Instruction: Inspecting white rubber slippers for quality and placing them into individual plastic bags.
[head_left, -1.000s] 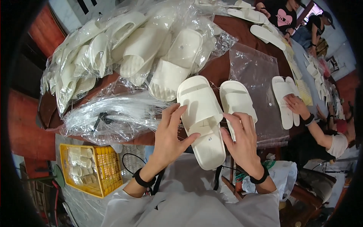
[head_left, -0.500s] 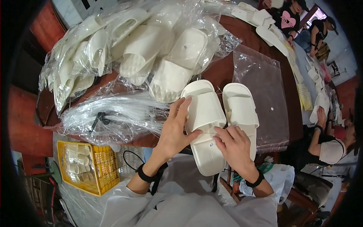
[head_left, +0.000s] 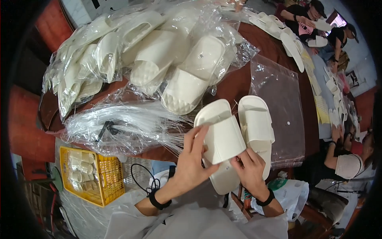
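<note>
My left hand is closed on the left edge of a cream-white slide slipper, its thumb across the sole and its fingers along the strap. On the other side, my right hand pinches the lower right corner of that slipper's wide strap. The slipper tilts toward me. Beside it, to the right, lies a matching slipper, partly on a clear flat plastic bag. My right hand covers part of this second slipper's edge.
Bagged slippers are heaped at the far left of the brown table. A bundle of clear plastic strips lies nearer. A yellow crate stands on the floor at left. At right, co-workers handle slippers along another table.
My right hand has slid from the sole to the strap's corner. The strap now tips up toward me. Across the table, a co-worker has lifted slippers.
</note>
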